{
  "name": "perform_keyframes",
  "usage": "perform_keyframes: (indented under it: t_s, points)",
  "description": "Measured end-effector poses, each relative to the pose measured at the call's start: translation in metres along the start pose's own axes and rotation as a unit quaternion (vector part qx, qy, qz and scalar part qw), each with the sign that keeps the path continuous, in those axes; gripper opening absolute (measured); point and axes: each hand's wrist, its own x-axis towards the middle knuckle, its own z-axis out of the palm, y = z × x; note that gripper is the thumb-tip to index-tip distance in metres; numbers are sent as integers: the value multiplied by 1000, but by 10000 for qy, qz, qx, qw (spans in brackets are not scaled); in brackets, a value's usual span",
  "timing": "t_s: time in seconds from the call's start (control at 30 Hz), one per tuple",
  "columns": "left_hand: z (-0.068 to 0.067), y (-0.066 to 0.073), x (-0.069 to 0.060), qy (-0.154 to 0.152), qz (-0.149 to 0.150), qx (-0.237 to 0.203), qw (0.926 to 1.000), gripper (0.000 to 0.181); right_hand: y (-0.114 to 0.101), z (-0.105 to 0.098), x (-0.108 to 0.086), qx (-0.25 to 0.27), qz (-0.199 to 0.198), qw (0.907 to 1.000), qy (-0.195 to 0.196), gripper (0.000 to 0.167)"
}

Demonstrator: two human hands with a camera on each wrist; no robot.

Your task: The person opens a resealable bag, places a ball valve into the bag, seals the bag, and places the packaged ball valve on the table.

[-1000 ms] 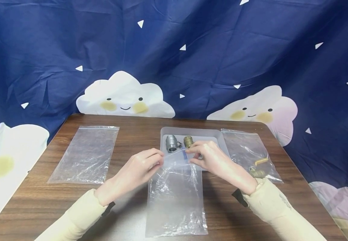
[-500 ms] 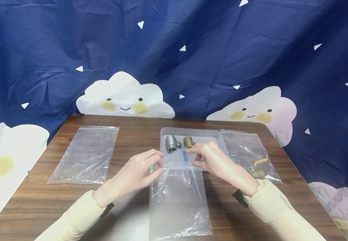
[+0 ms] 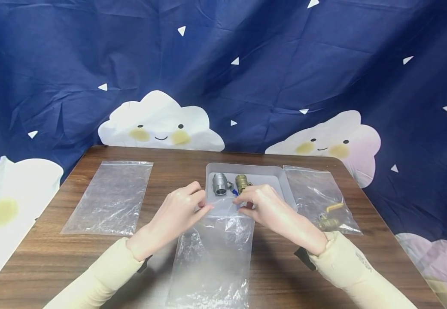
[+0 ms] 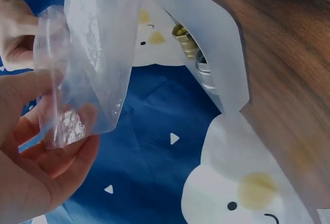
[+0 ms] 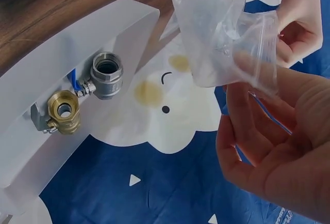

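Observation:
Both hands hold a clear zip bag [image 3: 215,257] by its top, over the near edge of the tray. My left hand [image 3: 178,210] pinches the left corner; in the left wrist view its fingers lie behind the clear film [image 4: 67,126]. The right hand [image 3: 271,208] grips the right corner between thumb and fingers, also seen in the right wrist view [image 5: 278,136]. The bag hangs toward the table's front, with nothing visible inside. Beyond the hands, a silver valve [image 3: 220,184] with a blue handle and a brass valve [image 3: 241,182] lie in the white tray [image 3: 289,193].
On the left of the wooden table [image 3: 169,171] lies a flat clear bag [image 3: 109,197]. To the right of the tray is another bag [image 3: 312,189] with a brass valve [image 3: 328,222] and yellow handle [image 3: 334,207] inside. A blue curtain [image 3: 208,56] hangs behind.
The hanging bag has swung to the left and its top edge has dropped a little. My right hand has shifted slightly left, uncovering more of the blue handle.

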Motion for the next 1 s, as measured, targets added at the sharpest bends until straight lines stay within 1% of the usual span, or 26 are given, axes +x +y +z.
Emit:
perform_keyframes:
  t_s: [0.07,0.13,0.3,0.4,0.5,0.6,0.7,0.93,1.0]
  points:
    - [-2,0,-1,-181,-50,-77,9998,21,0,-1,0,19,27,10000,-21,23]
    - [-3,0,-1,-366,-98,-181,9991,22,0,-3,1,26,96,9999,-66,27]
    - [-6,0,-1,-798,-168,-197,9965,53,0,-6,1,0,284,9995,-133,37]
    - [-9,1,-1,-1082,-322,-288,9932,61,1,-7,2,-34,263,9996,-126,39]
    - [-12,3,1,-1293,-541,-522,9888,62,2,-8,2,-157,122,9998,-98,34]
    - [-14,4,3,-1340,-705,-748,9856,61,2,-10,3,-255,-47,9996,-69,25]
    - [-16,6,5,-1333,-791,-812,9846,63,2,-12,4,-341,-108,9993,-44,21]
    - [-20,11,9,-1344,-745,-756,9852,70,-4,-19,8,-594,170,9978,-222,32]
    - [-20,13,10,-1397,-738,-714,9848,73,-5,-19,7,-693,157,9970,-296,33]
